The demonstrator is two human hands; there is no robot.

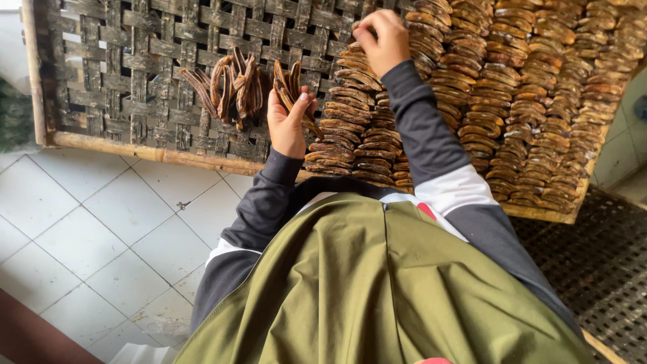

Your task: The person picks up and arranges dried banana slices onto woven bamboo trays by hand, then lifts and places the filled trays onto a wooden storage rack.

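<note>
Left hand (pixel 288 121): fingers curled shut around a small bunch of dried banana slices (pixel 291 91), thumb pressing them to the palm, ends fanning up past the fingertips, likely so 1 piece can be drawn off at a time. Right hand (pixel 381 37): fingertips pinched narrow on a slice at the top of the stacked rows (pixel 472 87); whether it grips or only touches, cannot tell.

Slices are long, curved, flat, dark brown to amber, glossy and leathery. Rows overlap like shingles, packed tight in columns over the right part of the tray, probably to fit more and dry evenly. A loose pile (pixel 226 87) lies on the bare left part, just beside the left hand.

Tray is a woven bamboo rack (pixel 121 67): rough grey-brown strips, open gaps, pale pole edge. White tiled floor (pixel 87 216) below. Dark sleeves, olive garment (pixel 377 290) in the foreground.
</note>
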